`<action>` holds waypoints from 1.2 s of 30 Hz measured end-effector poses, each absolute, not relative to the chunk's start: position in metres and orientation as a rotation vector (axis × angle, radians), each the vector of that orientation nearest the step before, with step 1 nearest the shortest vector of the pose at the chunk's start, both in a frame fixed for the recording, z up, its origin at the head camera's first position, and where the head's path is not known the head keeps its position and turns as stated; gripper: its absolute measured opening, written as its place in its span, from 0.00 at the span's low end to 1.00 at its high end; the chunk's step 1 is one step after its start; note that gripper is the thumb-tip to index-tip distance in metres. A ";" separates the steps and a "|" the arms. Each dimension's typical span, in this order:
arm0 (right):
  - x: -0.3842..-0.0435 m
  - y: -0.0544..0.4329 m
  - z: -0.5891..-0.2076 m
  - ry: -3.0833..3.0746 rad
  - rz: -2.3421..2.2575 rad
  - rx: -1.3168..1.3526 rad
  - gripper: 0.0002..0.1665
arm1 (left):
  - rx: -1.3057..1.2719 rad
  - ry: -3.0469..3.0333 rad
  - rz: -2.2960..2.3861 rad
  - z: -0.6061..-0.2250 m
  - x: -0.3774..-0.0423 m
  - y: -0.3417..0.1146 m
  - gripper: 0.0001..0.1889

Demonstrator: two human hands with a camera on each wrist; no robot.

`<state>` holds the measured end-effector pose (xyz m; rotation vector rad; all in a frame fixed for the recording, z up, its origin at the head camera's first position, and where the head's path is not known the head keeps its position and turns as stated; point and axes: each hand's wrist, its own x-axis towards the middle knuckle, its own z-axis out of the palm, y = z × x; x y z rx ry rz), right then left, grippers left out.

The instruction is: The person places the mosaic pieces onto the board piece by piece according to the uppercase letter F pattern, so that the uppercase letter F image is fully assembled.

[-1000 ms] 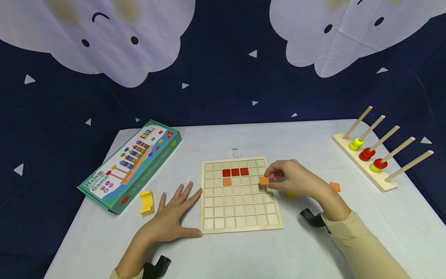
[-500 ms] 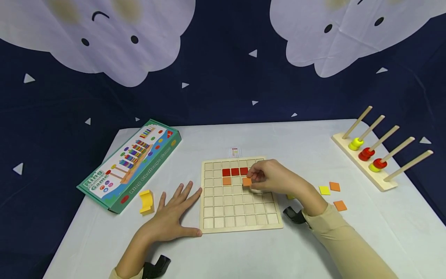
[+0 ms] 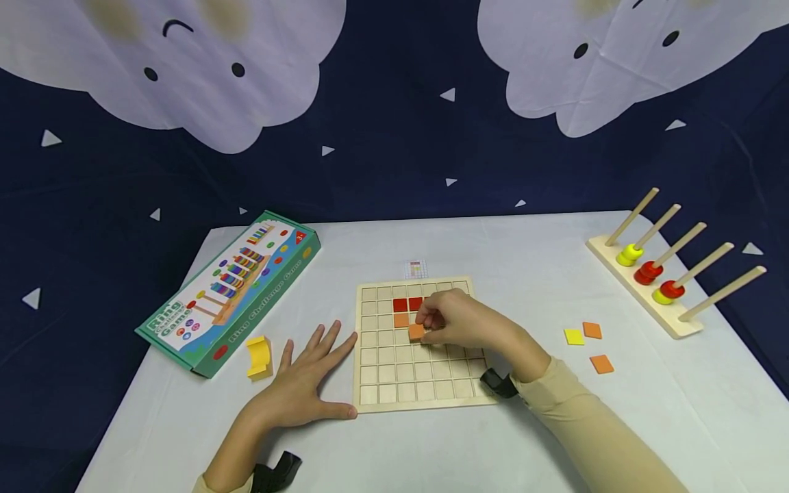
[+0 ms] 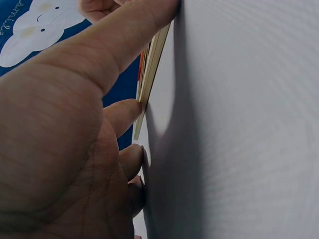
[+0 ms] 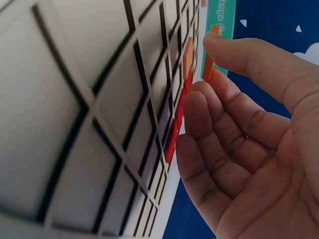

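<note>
Orange tile (image 3: 416,332) pinched over the grid board (image 3: 425,392); right hand (image 3: 461,318) nearer.
Tile is held between right thumb and forefinger, just left of the knuckles, raised slightly off the board; being square, no long axis is shown. In the head view it is seen to the right of, and nearer than, the seated orange square (image 3: 401,320). Left hand (image 3: 302,390) is spread, fingers straight, at the board's left edge. On the green box (image 3: 216,291), "Ring Challenge Game" can be read; "smile" is apparently printed on the backdrop (image 4: 47,22).
</note>
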<state>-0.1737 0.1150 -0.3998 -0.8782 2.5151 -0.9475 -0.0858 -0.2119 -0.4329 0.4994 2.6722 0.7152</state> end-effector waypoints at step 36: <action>-0.173 0.088 -0.403 2.556 -0.840 -0.849 0.10 | 0.488 2.668 0.721 -0.433 -0.086 -0.211 0.62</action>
